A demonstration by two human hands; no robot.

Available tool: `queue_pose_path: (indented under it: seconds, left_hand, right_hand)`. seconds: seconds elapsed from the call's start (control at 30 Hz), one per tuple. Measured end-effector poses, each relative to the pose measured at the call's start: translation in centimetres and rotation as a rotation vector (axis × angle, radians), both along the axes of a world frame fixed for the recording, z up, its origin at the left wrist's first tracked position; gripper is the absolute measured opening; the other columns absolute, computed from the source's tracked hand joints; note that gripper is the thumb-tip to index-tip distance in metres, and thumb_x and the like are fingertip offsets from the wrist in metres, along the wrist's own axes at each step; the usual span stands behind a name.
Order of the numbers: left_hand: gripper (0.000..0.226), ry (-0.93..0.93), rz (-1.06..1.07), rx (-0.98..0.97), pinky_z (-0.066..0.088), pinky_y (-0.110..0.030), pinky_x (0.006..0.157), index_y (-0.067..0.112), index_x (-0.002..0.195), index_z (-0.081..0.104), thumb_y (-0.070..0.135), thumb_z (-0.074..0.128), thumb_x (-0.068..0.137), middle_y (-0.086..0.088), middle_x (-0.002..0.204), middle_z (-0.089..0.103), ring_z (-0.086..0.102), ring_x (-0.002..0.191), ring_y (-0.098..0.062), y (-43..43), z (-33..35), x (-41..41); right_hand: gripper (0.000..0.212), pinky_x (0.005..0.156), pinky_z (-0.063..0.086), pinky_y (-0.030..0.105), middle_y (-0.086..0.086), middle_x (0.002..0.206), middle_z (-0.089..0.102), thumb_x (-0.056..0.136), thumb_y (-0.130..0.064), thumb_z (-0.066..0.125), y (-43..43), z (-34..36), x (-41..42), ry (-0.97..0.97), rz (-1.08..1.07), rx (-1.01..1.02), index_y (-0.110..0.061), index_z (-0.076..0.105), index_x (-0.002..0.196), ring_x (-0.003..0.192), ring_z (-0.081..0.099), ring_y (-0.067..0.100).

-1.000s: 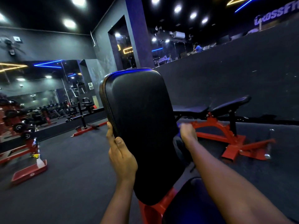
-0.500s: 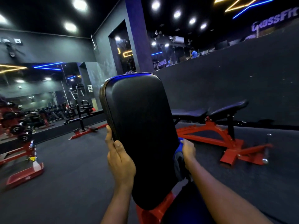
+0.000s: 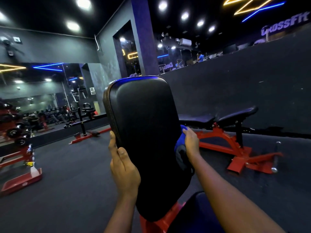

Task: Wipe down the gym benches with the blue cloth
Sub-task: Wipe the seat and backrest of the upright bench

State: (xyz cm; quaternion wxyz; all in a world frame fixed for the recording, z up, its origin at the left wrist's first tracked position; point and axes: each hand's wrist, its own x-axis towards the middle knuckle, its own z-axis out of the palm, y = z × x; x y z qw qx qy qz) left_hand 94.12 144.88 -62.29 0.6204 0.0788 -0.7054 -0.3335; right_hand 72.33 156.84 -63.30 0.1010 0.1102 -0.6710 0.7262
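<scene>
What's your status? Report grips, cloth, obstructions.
Left grip holds left edge of backrest pad. Right grip holds blue cloth against its right edge. Nothing in the way; second bench stands apart, right.

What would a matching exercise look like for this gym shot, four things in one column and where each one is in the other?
Column one:
1 left hand
2 cloth
3 far bench
4 mirror

Column two:
A by the dark wall on the right
B at the pad's right edge, held by the right hand
C on the left side of the room
D gripping the pad's left edge

Pairs: 1-D, 2-B, 3-A, 4-C
</scene>
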Motion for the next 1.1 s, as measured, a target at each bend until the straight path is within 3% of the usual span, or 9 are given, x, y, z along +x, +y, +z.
queue_pose_path:
  seconds: [0.1, 0.23, 0.37, 0.5, 0.7, 0.83, 0.93, 1.03, 1.1]
  left_hand:
    - [0.047, -0.004, 0.0, 0.024, 0.034, -0.023, 0.039, 0.042, 0.15, 0.024, 0.041, 0.019, 0.103, -0.002, 0.056, 0.042, 0.04, 0.041, -0.012, 0.0, 0.1, 0.0]
    - [0.038, -0.03, 0.014, 0.052, 0.039, -0.035, 0.046, 0.036, 0.134, 0.036, 0.041, 0.022, 0.099, 0.003, 0.058, 0.048, 0.048, 0.048, -0.012, -0.1, 2.1, 0.7]
    - [0.031, 0.022, 0.026, 0.072, 0.034, -0.036, 0.065, 0.023, 0.126, 0.032, 0.037, 0.021, 0.101, 0.004, 0.078, 0.054, 0.052, 0.07, -0.018, -0.9, 7.1, -0.7]
    - [0.038, 0.026, 0.001, 0.035, 0.044, -0.044, 0.068, 0.04, 0.141, 0.021, 0.036, 0.021, 0.103, -0.002, 0.089, 0.061, 0.056, 0.075, -0.025, -1.1, 7.5, -1.1]
    - [0.049, 0.029, -0.012, 0.012, 0.049, -0.047, 0.079, 0.054, 0.148, 0.016, 0.045, 0.018, 0.1, 0.002, 0.113, 0.064, 0.062, 0.089, -0.028, -0.5, 7.6, -0.5]
    - [0.049, 0.03, -0.007, 0.033, 0.051, -0.052, 0.081, 0.057, 0.147, 0.015, 0.05, 0.017, 0.098, -0.008, 0.118, 0.066, 0.062, 0.093, -0.034, -1.0, 7.5, -0.6]
    - [0.048, 0.032, -0.004, 0.051, 0.052, -0.049, 0.075, 0.058, 0.145, 0.018, 0.054, 0.017, 0.097, -0.015, 0.113, 0.067, 0.063, 0.089, -0.04, -1.3, 7.4, -0.8]
    - [0.038, 0.034, -0.034, 0.065, 0.05, -0.043, 0.074, 0.048, 0.141, 0.029, 0.041, 0.023, 0.104, -0.006, 0.108, 0.067, 0.063, 0.088, -0.034, -1.3, 7.3, -0.8]
    - [0.037, 0.042, -0.037, 0.077, 0.051, -0.047, 0.077, 0.046, 0.138, 0.032, 0.041, 0.024, 0.102, -0.009, 0.112, 0.067, 0.063, 0.093, -0.032, -1.2, 7.4, -0.7]
  right_hand:
    - [0.023, 0.089, 0.044, 0.044, 0.003, 0.098, 0.068, 0.089, -0.025, 0.05, 0.5, -2.0, 1.1, -0.127, -0.002, -0.02, -0.029, 0.07, 0.079, 0.097, 0.06, 0.029]
    - [0.022, 0.08, 0.04, 0.039, 0.009, 0.094, 0.059, 0.093, -0.022, 0.048, 0.4, 2.4, 1.8, -0.144, -0.098, 0.016, -0.018, 0.062, 0.077, 0.094, 0.055, 0.031]
    - [0.032, 0.089, 0.045, 0.039, 0.014, 0.118, 0.066, 0.091, -0.026, 0.045, -0.9, 10.6, 1.0, -0.031, -0.144, -0.001, -0.023, 0.072, 0.107, 0.106, 0.058, 0.038]
    - [0.035, 0.091, 0.043, 0.037, 0.013, 0.122, 0.065, 0.09, -0.028, 0.042, -2.0, 17.8, 0.6, 0.101, -0.123, 0.021, -0.034, 0.072, 0.108, 0.109, 0.057, 0.037]
    - [0.032, 0.09, 0.039, 0.032, 0.001, 0.125, 0.064, 0.099, -0.032, 0.042, -1.7, 14.3, 1.0, 0.324, -0.062, -0.072, -0.038, 0.06, 0.125, 0.107, 0.054, 0.019]
    - [0.031, 0.094, 0.04, 0.039, 0.014, 0.126, 0.062, 0.099, -0.035, 0.041, -1.9, 14.9, 0.1, 0.179, -0.102, 0.048, -0.031, 0.062, 0.122, 0.114, 0.054, 0.036]
    - [0.033, 0.095, 0.04, 0.036, 0.012, 0.129, 0.06, 0.095, -0.033, 0.042, -2.0, 18.9, 1.0, 0.156, -0.129, 0.098, -0.031, 0.066, 0.118, 0.116, 0.054, 0.036]
    - [0.034, 0.099, 0.037, 0.034, 0.008, 0.137, 0.056, 0.098, -0.033, 0.044, -2.6, 23.5, 2.4, 0.3, -0.108, 0.233, -0.028, 0.062, 0.126, 0.125, 0.051, 0.031]
    - [0.032, 0.094, 0.04, 0.033, 0.001, 0.129, 0.062, 0.097, -0.038, 0.045, -4.1, 26.6, 4.8, 0.518, -0.026, 0.359, -0.03, 0.066, 0.12, 0.118, 0.055, 0.024]
